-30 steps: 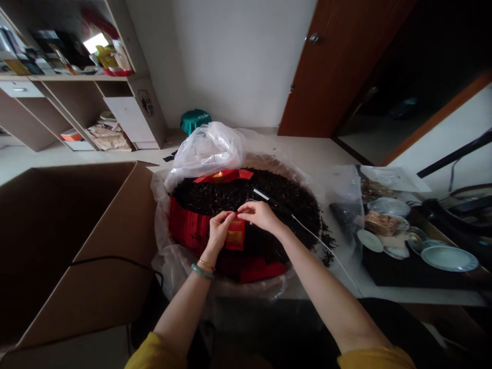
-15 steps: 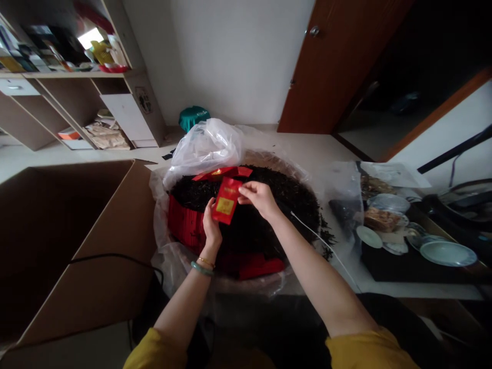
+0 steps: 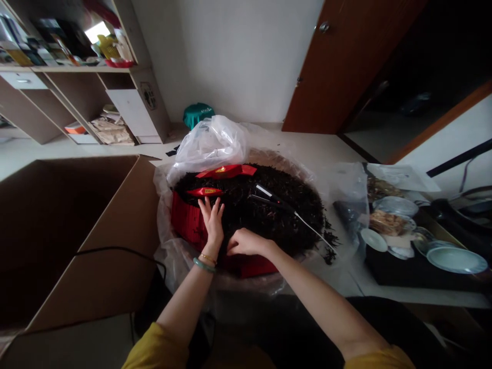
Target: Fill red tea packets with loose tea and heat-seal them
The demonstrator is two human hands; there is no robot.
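My left hand [image 3: 212, 223] is open, fingers spread, just below a red packet [image 3: 205, 192] with a yellow label. Dark dry leaves [image 3: 300, 205], like loose tea, fill a wide round container lined with clear plastic. To the right, my right hand [image 3: 248, 242] reaches down with bent fingers by the red packets [image 3: 255, 266] at the near rim; its fingertips are hidden. A tight row of red packets [image 3: 187, 223] stands at the container's left side. More red packets [image 3: 226, 171] lie at the back. On the leaves rests a black two-armed tool [image 3: 277, 200], like a hair straightener, with a pale cord.
An open cardboard box [image 3: 103, 241] stands at left, a black cable over its edge. Bunched clear plastic [image 3: 211, 141] lies behind the leaves. At right, a dark tray [image 3: 407, 269] bears dishes [image 3: 455, 256]. Shelves [image 3: 142, 107] and a brown door [image 3: 346, 61] stand further back.
The red packet has left both hands and now lies on the leaves near my left fingers. My left hand has spread. My right hand has moved down to the near packets, uncovering the black tool.
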